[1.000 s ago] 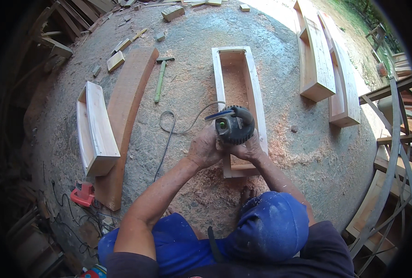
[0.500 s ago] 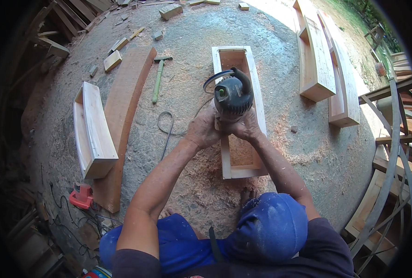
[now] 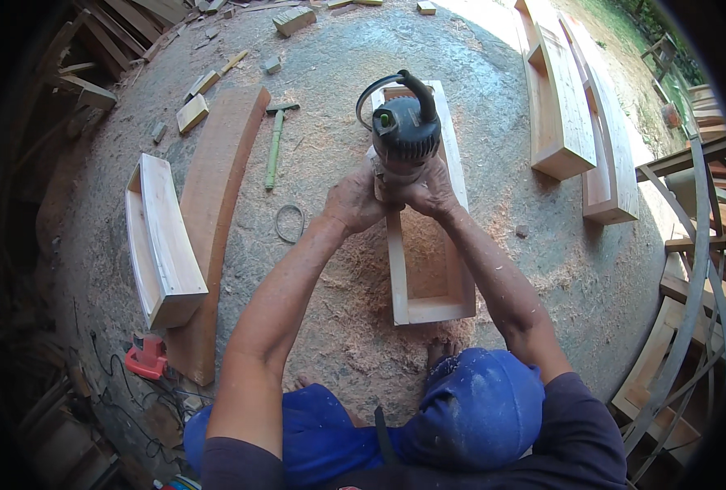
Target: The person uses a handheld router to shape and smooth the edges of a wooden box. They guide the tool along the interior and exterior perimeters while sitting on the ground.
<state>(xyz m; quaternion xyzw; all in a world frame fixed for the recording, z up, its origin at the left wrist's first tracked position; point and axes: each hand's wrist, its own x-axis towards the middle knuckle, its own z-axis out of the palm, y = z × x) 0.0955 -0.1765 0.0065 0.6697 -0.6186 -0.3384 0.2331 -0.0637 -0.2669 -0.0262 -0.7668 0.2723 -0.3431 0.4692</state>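
A handheld router (image 3: 407, 135) with a black motor housing stands upright over a long, open wooden box (image 3: 435, 310) on the ground in front of me. My left hand (image 3: 355, 201) is wrapped round the left side of its lower body, and my right hand (image 3: 430, 191) grips the right side. Both sets of fingers are closed, though the tool partly covers them. The router's base and bit are hidden. Its black cord arches up from the top of the housing. Inside the box, the near part shows a reddish-brown floor with shavings.
A thick plank (image 3: 220, 196) and a small wooden box (image 3: 167, 245) lie left, near a green-handled hammer (image 3: 276, 147) and a red power tool (image 3: 146, 357). Two long wooden boxes (image 3: 559, 98) lie far right. Bent strips and timber (image 3: 690, 302) crowd the right edge. Shavings cover the ground.
Both hands have slid the router away from me along the box, uncovering more of its near end. The cord loop on the ground has become smaller.
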